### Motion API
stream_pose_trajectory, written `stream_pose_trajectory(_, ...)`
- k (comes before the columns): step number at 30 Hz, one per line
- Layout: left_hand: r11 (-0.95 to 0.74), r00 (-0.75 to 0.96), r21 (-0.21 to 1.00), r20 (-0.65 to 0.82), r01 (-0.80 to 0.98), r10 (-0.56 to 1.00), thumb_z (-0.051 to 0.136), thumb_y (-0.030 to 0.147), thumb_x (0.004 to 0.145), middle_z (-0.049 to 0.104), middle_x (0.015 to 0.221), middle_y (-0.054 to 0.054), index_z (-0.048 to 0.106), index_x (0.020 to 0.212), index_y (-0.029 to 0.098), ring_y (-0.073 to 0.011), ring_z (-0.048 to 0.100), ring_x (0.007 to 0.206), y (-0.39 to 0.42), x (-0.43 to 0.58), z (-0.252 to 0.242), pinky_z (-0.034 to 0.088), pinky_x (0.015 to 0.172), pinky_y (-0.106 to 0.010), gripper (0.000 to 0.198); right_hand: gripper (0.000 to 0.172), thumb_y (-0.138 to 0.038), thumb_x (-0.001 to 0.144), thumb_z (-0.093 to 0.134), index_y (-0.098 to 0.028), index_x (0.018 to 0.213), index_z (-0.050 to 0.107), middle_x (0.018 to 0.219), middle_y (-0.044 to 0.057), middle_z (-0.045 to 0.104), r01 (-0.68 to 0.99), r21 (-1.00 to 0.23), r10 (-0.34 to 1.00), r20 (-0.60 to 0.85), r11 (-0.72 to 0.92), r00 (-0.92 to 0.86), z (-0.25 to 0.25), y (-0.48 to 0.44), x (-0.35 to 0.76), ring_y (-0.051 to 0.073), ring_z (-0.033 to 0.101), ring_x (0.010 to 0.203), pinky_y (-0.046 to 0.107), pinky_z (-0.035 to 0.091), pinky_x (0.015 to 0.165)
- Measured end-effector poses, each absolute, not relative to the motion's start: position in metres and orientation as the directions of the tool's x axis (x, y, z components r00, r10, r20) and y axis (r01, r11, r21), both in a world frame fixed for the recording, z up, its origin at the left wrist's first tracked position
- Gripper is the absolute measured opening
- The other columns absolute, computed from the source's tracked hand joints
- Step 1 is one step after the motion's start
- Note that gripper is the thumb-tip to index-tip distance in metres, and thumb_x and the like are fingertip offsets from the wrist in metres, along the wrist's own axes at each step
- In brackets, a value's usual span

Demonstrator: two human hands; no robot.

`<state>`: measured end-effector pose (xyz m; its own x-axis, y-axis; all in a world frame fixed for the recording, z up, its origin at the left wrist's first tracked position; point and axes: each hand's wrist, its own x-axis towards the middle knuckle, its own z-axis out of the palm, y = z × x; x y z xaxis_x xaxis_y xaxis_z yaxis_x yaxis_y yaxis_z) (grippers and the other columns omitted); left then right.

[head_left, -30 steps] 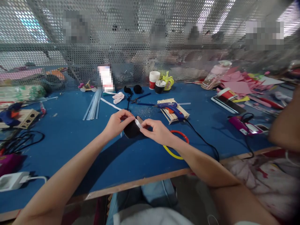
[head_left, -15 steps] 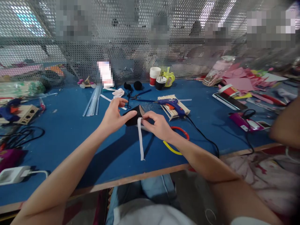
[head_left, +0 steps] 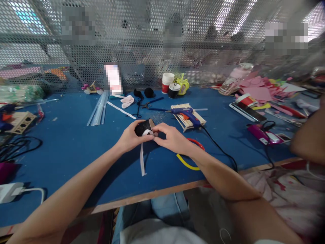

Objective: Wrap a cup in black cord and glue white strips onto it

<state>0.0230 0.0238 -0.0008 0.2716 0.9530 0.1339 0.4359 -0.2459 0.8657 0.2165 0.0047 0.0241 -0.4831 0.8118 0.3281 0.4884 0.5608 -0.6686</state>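
Observation:
Between my hands, low over the blue table, lies a black-covered cup on its side, its open end facing right. Wrapped around its body, my left hand presses its thumb on a white ribbon that crosses the cup and hangs down toward the table's front edge. My right hand grips the cup's rim, with fingers at the opening; its fingertips are partly hidden. A blue glue gun rests on a small wooden-stick rack to the right of my hands.
Clear glue sticks and a white strip lie behind on the left. Pliers, a black yarn ball and stacked cups stand farther back. A yellow tube lies near my right forearm. Another person's arm is at far right.
My left hand has closed around the cup, its thumb now on the ribbon. The ribbon's hanging end has shifted left. My right hand stays at the rim.

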Motion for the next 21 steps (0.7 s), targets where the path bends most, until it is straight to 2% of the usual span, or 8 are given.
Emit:
stream_pose_trajectory(3,-0.269,0.253,0.825,0.159,0.497,0.954,0.072,0.053,0.060,0.063,0.107,-0.009,0.052,0.117,0.017,-0.0255,0.059,0.098,0.028,0.019,-0.005,0.046,0.087,-0.040,0.071,0.015,-0.023,0.081,0.055,-0.018,0.091,0.065,0.093,0.006,0.068,0.529,-0.672,0.852,0.355,0.519,-0.385,0.043,0.008,0.232,0.016,0.062,0.084,0.030,0.047,0.076)
stream_pose_trajectory(7,-0.342,0.263,0.766,0.231,0.544,0.937,0.071,0.054,0.061,0.061,0.109,-0.010,0.051,0.118,0.019,-0.0261,0.059,0.100,0.032,0.014,-0.012,0.046,0.087,-0.041,0.071,0.030,-0.039,0.087,0.047,-0.017,0.076,0.065,0.064,0.003,0.066,0.693,-0.630,0.907,0.412,0.351,-0.086,0.070,0.018,0.264,0.014,0.058,0.055,0.027,0.044,0.058)
stream_pose_trajectory(10,-0.365,0.272,0.731,0.250,0.576,0.929,0.070,0.056,0.060,0.060,0.110,-0.010,0.050,0.120,0.020,-0.0268,0.058,0.101,0.033,0.013,-0.013,0.046,0.087,-0.042,0.073,0.045,-0.045,0.090,0.038,-0.018,0.064,0.063,0.069,0.007,0.067,0.881,-0.435,0.883,0.466,0.185,0.044,0.076,0.033,0.290,0.017,0.061,0.064,0.030,0.043,0.065)
stream_pose_trajectory(12,-0.365,0.277,0.714,0.244,0.598,0.929,0.070,0.057,0.060,0.059,0.112,-0.010,0.049,0.122,0.020,-0.0276,0.057,0.103,0.032,0.012,-0.011,0.046,0.087,-0.042,0.075,0.036,-0.047,0.085,0.047,-0.018,0.077,0.066,0.076,0.009,0.068,0.956,-0.295,0.910,0.400,0.012,0.112,0.069,0.046,0.306,0.022,0.062,0.071,0.032,0.040,0.063)
stream_pose_trajectory(14,-0.367,0.279,0.694,0.242,0.619,0.929,0.070,0.058,0.060,0.057,0.114,-0.011,0.048,0.123,0.019,-0.0286,0.055,0.106,0.031,0.013,-0.008,0.045,0.088,-0.043,0.077,0.034,-0.046,0.080,0.052,-0.015,0.084,0.066,0.080,0.012,0.068,0.984,-0.177,0.962,0.260,-0.038,0.084,0.057,0.058,0.318,0.024,0.061,0.073,0.031,0.038,0.060)
stream_pose_trajectory(16,-0.367,0.283,0.674,0.237,0.641,0.929,0.070,0.058,0.059,0.056,0.115,-0.012,0.048,0.123,0.019,-0.0293,0.054,0.107,0.030,0.013,-0.005,0.044,0.088,-0.044,0.077,0.032,-0.042,0.081,0.051,-0.013,0.079,0.065,0.079,0.013,0.067,0.996,-0.084,0.990,0.140,0.006,0.006,0.044,0.067,0.325,0.023,0.060,0.069,0.030,0.036,0.057)
stream_pose_trajectory(18,-0.365,0.286,0.659,0.230,0.658,0.930,0.069,0.058,0.060,0.056,0.115,-0.012,0.048,0.121,0.020,-0.0294,0.054,0.106,0.030,0.013,-0.004,0.044,0.088,-0.044,0.075,0.029,-0.038,0.080,0.049,-0.014,0.074,0.065,0.075,0.012,0.066,0.998,-0.054,0.994,0.109,0.035,-0.029,0.036,0.070,0.328,0.020,0.058,0.064,0.029,0.034,0.054)
stream_pose_trajectory(21,-0.370,0.291,0.652,0.231,0.661,0.928,0.070,0.056,0.061,0.057,0.114,-0.011,0.048,0.118,0.020,-0.0286,0.055,0.104,0.029,0.014,-0.004,0.045,0.087,-0.044,0.071,0.027,-0.034,0.080,0.047,-0.015,0.073,0.065,0.071,0.009,0.065,0.994,-0.097,0.991,0.134,0.041,-0.028,0.032,0.067,0.328,0.019,0.057,0.061,0.029,0.034,0.053)
